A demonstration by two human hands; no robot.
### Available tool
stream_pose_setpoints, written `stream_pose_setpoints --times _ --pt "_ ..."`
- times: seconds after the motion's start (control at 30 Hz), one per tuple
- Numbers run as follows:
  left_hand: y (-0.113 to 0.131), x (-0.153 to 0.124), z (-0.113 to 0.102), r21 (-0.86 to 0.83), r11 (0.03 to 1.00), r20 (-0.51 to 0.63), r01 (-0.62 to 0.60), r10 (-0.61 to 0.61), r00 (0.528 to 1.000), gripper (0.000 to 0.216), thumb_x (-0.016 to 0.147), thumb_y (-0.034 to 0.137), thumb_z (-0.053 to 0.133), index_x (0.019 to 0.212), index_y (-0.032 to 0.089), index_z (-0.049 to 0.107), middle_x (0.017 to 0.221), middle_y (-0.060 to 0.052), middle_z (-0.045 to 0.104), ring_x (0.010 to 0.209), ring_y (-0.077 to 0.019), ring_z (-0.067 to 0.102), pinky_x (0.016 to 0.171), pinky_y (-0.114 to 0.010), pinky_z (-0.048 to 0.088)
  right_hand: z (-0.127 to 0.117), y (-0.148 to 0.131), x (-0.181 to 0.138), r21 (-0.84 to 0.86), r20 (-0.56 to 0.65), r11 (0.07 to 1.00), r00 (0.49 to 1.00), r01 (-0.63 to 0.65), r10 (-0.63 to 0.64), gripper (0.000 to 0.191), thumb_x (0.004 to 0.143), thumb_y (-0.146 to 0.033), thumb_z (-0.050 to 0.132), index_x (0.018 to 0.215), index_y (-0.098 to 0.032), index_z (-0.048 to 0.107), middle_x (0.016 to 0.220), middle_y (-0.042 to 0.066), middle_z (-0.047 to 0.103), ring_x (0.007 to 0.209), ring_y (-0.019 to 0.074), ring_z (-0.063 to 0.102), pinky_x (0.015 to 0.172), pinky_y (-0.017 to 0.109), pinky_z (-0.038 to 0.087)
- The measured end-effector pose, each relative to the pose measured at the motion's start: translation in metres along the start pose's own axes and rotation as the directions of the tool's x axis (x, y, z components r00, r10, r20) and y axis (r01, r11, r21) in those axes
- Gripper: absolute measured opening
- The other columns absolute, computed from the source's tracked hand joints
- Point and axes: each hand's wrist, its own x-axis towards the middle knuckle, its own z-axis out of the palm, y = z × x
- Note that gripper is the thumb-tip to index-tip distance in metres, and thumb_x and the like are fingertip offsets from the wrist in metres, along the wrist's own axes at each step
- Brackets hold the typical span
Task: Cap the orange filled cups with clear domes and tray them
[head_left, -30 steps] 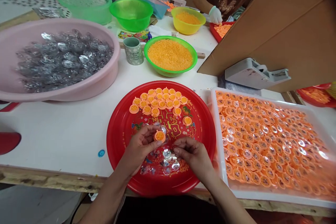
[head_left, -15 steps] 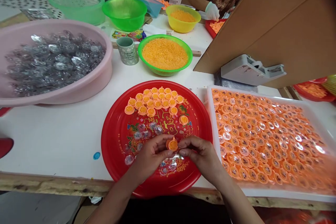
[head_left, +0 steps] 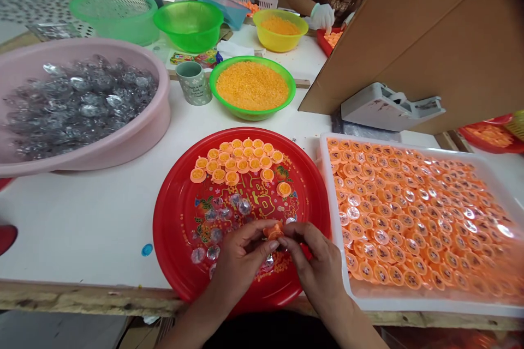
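Observation:
Both my hands meet over the near part of a red plate (head_left: 176,218). My left hand (head_left: 241,262) and my right hand (head_left: 313,262) pinch one small orange cup (head_left: 274,230) between their fingertips. Several filled orange cups (head_left: 237,161) lie in rows at the plate's far side. Small clear lids (head_left: 223,212) are scattered in the plate's middle, some hidden under my hands. Loose orange grains lie on the plate near my fingers.
A white tray (head_left: 327,144) of several capped orange cups sits to the right. A pink basin (head_left: 135,131) of clear lids is at left, a green bowl (head_left: 251,87) of orange grains and a mug (head_left: 194,83) behind. Another person's gloved hand (head_left: 321,15) works at the far end, beside a cardboard box (head_left: 409,43).
My hands came together over the plate: the left brought the orange cup rightward and down, and the right now pinches it too. The view shifted slightly.

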Motion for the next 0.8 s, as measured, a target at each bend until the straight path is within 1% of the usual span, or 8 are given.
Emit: stream_pose_setpoints --times 0.07,0.17,0.23,0.33,0.5,0.63,0.73,0.8 --pt "0.004 -0.003 0.001 0.075 0.993 -0.017 -0.088 0.089 0.996 0.022 0.079 0.019 0.070 0.101 0.023 0.072 0.095 -0.002 0.076 0.086 -0.0182 0.072 0.076 -0.024 0.059 -0.002 -0.002 -0.004 0.041 -0.002 0.999 1.000 -0.030 0.031 0.016 0.089 -0.014 0.061 0.095 -0.028 0.065 0.082 -0.001 0.070 0.072 0.0154 0.067 0.065 0.025 0.054" --pt "0.008 -0.006 0.002 0.208 0.946 -0.003 -0.248 0.254 0.967 0.023 0.081 0.014 0.068 0.102 0.023 0.072 0.093 -0.002 0.076 0.082 -0.0163 0.072 0.072 -0.022 0.059 -0.006 -0.005 -0.007 0.063 -0.035 0.997 0.998 0.054 -0.051 0.017 0.089 -0.010 0.060 0.095 -0.026 0.064 0.082 -0.001 0.070 0.072 0.0135 0.067 0.065 0.023 0.053" --pt "0.010 -0.007 0.001 0.266 0.898 0.023 -0.351 0.358 0.933 0.025 0.082 0.012 0.068 0.104 0.024 0.071 0.093 -0.002 0.075 0.084 -0.0157 0.072 0.075 -0.021 0.059 -0.010 -0.007 -0.007 0.043 -0.057 0.990 0.990 0.134 -0.131 0.019 0.088 -0.006 0.060 0.096 -0.024 0.064 0.082 -0.001 0.069 0.074 0.0122 0.066 0.067 0.022 0.053" --pt "0.014 -0.009 0.001 0.315 0.850 0.077 -0.422 0.420 0.904 0.028 0.083 0.011 0.068 0.107 0.026 0.070 0.100 -0.001 0.075 0.089 -0.0146 0.071 0.083 -0.022 0.057 -0.014 -0.010 -0.008 0.016 -0.053 0.979 0.978 0.202 -0.201 0.023 0.088 -0.002 0.059 0.098 -0.021 0.064 0.086 0.000 0.069 0.078 0.0117 0.066 0.072 0.021 0.052" --pt "0.018 -0.014 0.004 0.305 0.857 0.082 -0.415 0.410 0.908 0.033 0.084 0.008 0.066 0.108 0.031 0.068 0.108 0.002 0.074 0.093 -0.0131 0.070 0.088 -0.021 0.056 -0.013 -0.010 -0.010 0.032 -0.070 0.979 0.977 0.202 -0.199 0.022 0.088 -0.001 0.057 0.097 -0.021 0.062 0.085 0.001 0.067 0.079 0.0121 0.065 0.073 0.022 0.052" --pt "0.014 -0.016 0.008 0.138 0.953 -0.007 -0.270 0.273 0.962 0.039 0.084 0.012 0.067 0.115 0.035 0.064 0.109 0.004 0.073 0.090 -0.0123 0.072 0.081 -0.018 0.058 -0.011 -0.010 -0.009 0.044 -0.068 0.990 0.989 0.136 -0.133 0.021 0.089 -0.005 0.055 0.103 -0.021 0.058 0.088 0.002 0.063 0.080 0.0136 0.063 0.072 0.024 0.052" --pt "0.009 -0.014 0.010 0.056 0.977 -0.040 -0.205 0.207 0.978 0.037 0.082 0.012 0.067 0.113 0.032 0.066 0.103 0.003 0.075 0.090 -0.0137 0.072 0.080 -0.018 0.059 -0.006 -0.010 -0.011 0.058 -0.019 0.997 0.998 0.057 -0.056 0.028 0.091 -0.011 0.053 0.117 -0.021 0.053 0.096 0.005 0.061 0.083 0.0155 0.062 0.072 0.026 0.053" --pt "0.004 -0.012 0.011 0.061 0.981 -0.044 -0.185 0.187 0.981 0.031 0.082 0.010 0.066 0.107 0.028 0.069 0.099 0.002 0.076 0.088 -0.0147 0.073 0.078 -0.018 0.059 0.000 -0.008 -0.013 0.046 -0.001 0.998 0.999 0.041 -0.041 0.027 0.092 -0.011 0.049 0.117 -0.021 0.053 0.098 0.005 0.061 0.085 0.0165 0.062 0.072 0.027 0.053"
